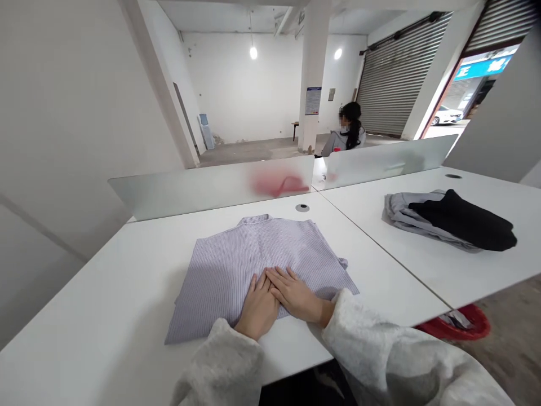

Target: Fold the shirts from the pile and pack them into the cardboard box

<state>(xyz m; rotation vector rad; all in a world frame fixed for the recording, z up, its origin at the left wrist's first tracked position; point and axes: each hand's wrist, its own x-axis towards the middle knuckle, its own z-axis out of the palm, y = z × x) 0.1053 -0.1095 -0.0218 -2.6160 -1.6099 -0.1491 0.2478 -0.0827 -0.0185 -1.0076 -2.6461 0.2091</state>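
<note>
Left hand point(257, 304) and right hand point(296, 294) are both flat and open, palms down on a folded striped shirt point(236, 270), gripping nothing, fingers just touching. The shirt's on a white desk point(105, 316). Right of the shirt sits a clothes pile point(448, 220); past it, a frosted divider point(203, 189), then a seated person point(344, 138).

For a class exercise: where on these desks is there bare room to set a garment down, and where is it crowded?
Bare desk lies between the striped shirt and the clothes pile, and left of the shirt. Crowded: the shirt, under the left hand and right hand.
</note>
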